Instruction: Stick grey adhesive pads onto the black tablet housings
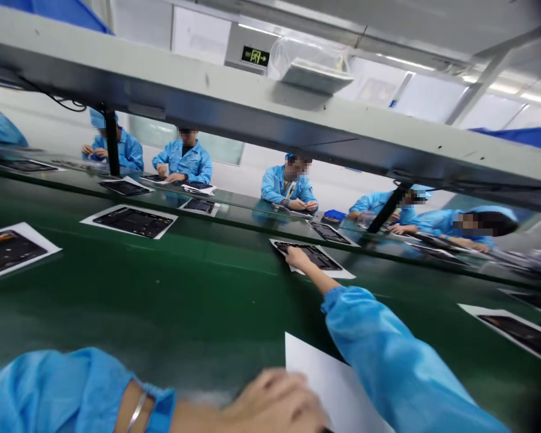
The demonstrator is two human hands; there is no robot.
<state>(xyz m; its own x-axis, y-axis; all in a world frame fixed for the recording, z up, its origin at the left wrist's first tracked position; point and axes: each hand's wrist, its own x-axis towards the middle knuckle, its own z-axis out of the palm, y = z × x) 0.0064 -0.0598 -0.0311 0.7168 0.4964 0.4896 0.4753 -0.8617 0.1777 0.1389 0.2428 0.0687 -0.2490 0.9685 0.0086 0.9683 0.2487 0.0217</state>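
My right hand (298, 258) reaches out along a blue sleeve and rests on the near edge of a dark electronic panel (313, 257). That panel lies on a white paper sheet (338, 273). My right fingers are partly hidden, so their grip is hard to judge. At the bottom of the view, my left hand (270, 403) is blurred and curled over the edge of a loose white sheet (327, 385). A thin silver bangle (136, 412) circles my left wrist. Similar dark panels on white sheets (133, 221) lie along the belt.
A green conveyor belt (139, 288) runs across the view. A grey overhead beam (207, 96) on dark uprights crosses above it. Several co-workers in blue smocks, such as one across the belt (184, 159), sit working along its far side.
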